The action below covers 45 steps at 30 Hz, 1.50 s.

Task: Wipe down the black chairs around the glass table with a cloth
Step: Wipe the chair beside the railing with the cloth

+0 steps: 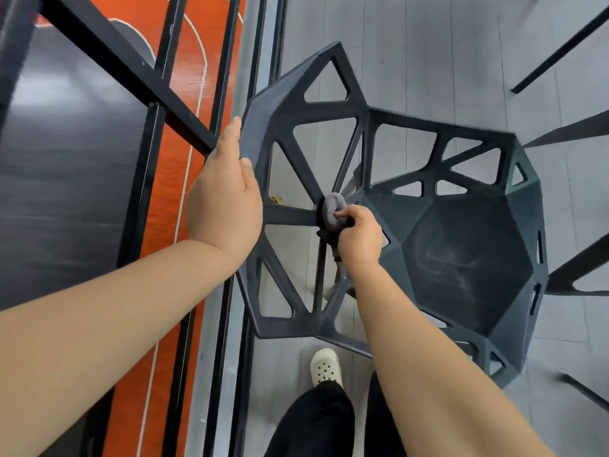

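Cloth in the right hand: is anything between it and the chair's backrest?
Nothing visible. The right hand holds the grey cloth against a backrest strut of the black chair; the left hand holds the top edge, clear of it.

Black chair [461, 258], grey cloth [333, 211], orange floor [184, 77] with white lines.

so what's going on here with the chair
A person is wiping a black chair with a cloth. The left hand holds the top edge of the backrest, apparently to steady it. The right hand grips a bunched grey cloth pressed against the spot where the backrest's struts meet. The seat shows faint smears. The chair stands on a grey floor beside a black railing.
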Tool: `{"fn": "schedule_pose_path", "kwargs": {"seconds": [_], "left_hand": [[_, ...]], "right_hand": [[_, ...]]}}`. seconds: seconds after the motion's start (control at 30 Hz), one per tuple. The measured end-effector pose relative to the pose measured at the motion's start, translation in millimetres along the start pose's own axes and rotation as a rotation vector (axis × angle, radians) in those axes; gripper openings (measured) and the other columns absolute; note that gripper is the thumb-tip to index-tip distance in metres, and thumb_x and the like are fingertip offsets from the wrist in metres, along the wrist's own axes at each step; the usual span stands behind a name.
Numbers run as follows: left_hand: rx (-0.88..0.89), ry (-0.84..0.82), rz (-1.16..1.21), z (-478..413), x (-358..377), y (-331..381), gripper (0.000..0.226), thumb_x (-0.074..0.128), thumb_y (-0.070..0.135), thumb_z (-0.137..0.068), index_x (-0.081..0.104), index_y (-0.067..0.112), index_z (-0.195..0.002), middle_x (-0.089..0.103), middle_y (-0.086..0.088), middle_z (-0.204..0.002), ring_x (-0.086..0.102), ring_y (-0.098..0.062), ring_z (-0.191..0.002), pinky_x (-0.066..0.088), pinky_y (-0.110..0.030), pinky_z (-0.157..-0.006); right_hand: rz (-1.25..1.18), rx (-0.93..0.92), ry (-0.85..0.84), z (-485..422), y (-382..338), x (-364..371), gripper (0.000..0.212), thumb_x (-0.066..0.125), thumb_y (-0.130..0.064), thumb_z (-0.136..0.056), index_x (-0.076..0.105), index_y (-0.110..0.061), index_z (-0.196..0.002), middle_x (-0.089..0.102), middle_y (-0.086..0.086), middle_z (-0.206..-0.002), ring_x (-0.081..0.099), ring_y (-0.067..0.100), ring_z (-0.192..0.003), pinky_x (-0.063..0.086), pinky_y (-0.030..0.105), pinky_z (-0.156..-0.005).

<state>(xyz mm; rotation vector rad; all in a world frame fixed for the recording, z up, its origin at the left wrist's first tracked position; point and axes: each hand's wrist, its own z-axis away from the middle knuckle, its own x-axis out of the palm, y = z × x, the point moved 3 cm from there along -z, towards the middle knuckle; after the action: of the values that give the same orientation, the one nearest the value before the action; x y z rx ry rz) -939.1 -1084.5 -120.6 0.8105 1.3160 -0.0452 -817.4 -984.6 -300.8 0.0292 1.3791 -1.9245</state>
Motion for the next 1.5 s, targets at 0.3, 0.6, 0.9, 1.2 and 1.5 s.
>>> {"fn": "schedule_pose_path", "kwargs": {"seconds": [0.3, 0.6, 0.9, 1.2, 1.5], "left_hand": [[0.024, 0.0, -0.031, 2, -3, 5, 0.048, 0.027, 0.018, -0.102, 0.021, 0.025, -0.148, 0.04, -0.001, -0.146, 0.046, -0.024, -0.124, 0.039, -0.033, -0.091], [0.005, 0.011, -0.055, 3, -5, 7, 0.047, 0.029, 0.017, -0.102, 0.023, 0.023, -0.148, 0.046, -0.003, -0.141, 0.051, -0.025, -0.118, 0.037, -0.029, -0.082], [-0.032, -0.005, -0.019, 3, -6, 6, 0.046, 0.028, 0.018, -0.101, 0.024, 0.026, -0.147, 0.043, -0.003, -0.143, 0.05, -0.025, -0.118, 0.035, -0.028, -0.082], [-0.004, 0.018, -0.042, 4, -6, 9, 0.046, 0.028, 0.017, -0.102, 0.023, 0.024, -0.148, 0.044, -0.003, -0.143, 0.052, -0.024, -0.117, 0.035, -0.025, -0.078], [0.065, 0.046, -0.133, 0, -2, 4, 0.048, 0.029, 0.014, -0.1, 0.024, 0.018, -0.148, 0.043, -0.006, -0.142, 0.036, -0.026, -0.13, 0.035, -0.041, -0.099]], "right_hand": [[0.197, -0.093, -0.271, 97, 45, -22, 0.049, 0.041, 0.023, -0.061, 0.056, -0.023, -0.063, 0.056, -0.011, -0.09, 0.05, 0.022, -0.091, 0.039, 0.025, -0.072], [-0.058, -0.084, -0.286, 145, 14, -32, 0.056, 0.046, 0.008, -0.064, 0.064, -0.043, -0.076, 0.063, -0.02, -0.085, 0.059, 0.007, -0.087, 0.046, 0.018, -0.07], [-0.321, -0.409, -0.154, 130, -83, -14, 0.052, 0.046, 0.016, -0.066, 0.071, -0.019, -0.095, 0.06, -0.011, -0.095, 0.057, -0.003, -0.091, 0.048, 0.017, -0.08], [-0.04, -0.398, -0.194, 184, 3, -44, 0.056, 0.047, 0.01, -0.058, 0.063, -0.031, -0.093, 0.056, -0.021, -0.102, 0.055, 0.0, -0.095, 0.048, 0.019, -0.074], [0.111, -0.433, -0.041, 172, 43, -31, 0.044, 0.066, 0.0, -0.057, 0.064, -0.032, -0.087, 0.06, -0.019, -0.104, 0.048, 0.01, -0.085, 0.047, 0.027, -0.069]]}}
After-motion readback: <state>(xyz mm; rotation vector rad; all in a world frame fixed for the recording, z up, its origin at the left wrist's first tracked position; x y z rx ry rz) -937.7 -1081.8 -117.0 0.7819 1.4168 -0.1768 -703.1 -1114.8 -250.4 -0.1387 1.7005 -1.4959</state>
